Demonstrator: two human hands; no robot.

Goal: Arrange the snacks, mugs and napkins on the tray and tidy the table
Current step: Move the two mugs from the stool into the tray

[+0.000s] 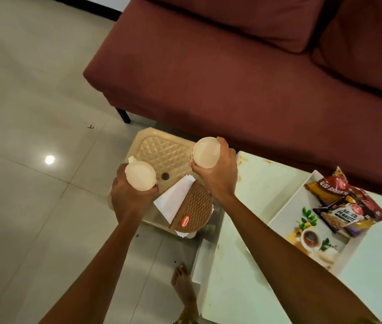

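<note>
My left hand (129, 195) grips a cream mug (140, 175), seen from above with its handle at the upper left. A second cream mug (207, 152) is held in my right hand (218, 176). Both hang above a beige plastic stool (159, 150). White napkins (173, 199) stick out of a brown woven holder (194, 209) that stands on the stool. To the right, a white tray (290, 216) with a tea picture rests on the pale table (244, 253). Snack packets (346, 206), one marked salted peanuts, lie on the tray's far part.
A maroon sofa (232, 66) runs behind the stool and table. Glossy tiled floor (33, 113) spreads to the left. My bare foot (184, 286) stands on the floor beside the table's left edge.
</note>
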